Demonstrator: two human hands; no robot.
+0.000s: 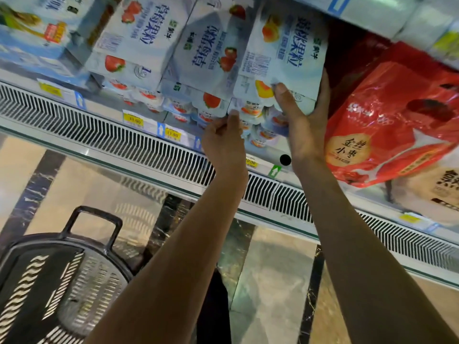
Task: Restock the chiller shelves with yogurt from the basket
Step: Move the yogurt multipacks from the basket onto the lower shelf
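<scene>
Working from the head view, the only one: both bare forearms rise from the bottom edge to the upper middle of the frame, where a peach yogurt multipack (pixel 280 53) sits tilted at the front of the chiller shelf (pixel 268 151). Right hand (pixel 305 120) clamped on the pack: thumb pressed flat on the printed front near its lower edge, fingers wrapped round the right side and out of sight behind it. Left hand (pixel 224 140) curled, fingertips pinching the lower left corner of the pack's cardboard sleeve, just above the small cups showing beneath. Cannot tell whether the pack's weight is on the shelf or in the hands. Touching it on the left, strawberry yogurt packs (pixel 206 53) in the same white and blue sleeve run toward the upper left, more cups under them. Just right of the pack, a glossy red bag (pixel 387 120) leans in the chiller, close against the back of the right hand. Yellow price tags (pixel 134 120) line the shelf lip; below them a white slotted vent grille (pixel 99 130) crosses the frame diagonally from left down to right. Pale packs stand on an upper shelf (pixel 372 11) in the top right. Dark plastic basket (pixel 49 281), handle raised, stands in the lower left on a polished stone floor (pixel 273 269), well apart from both hands.
</scene>
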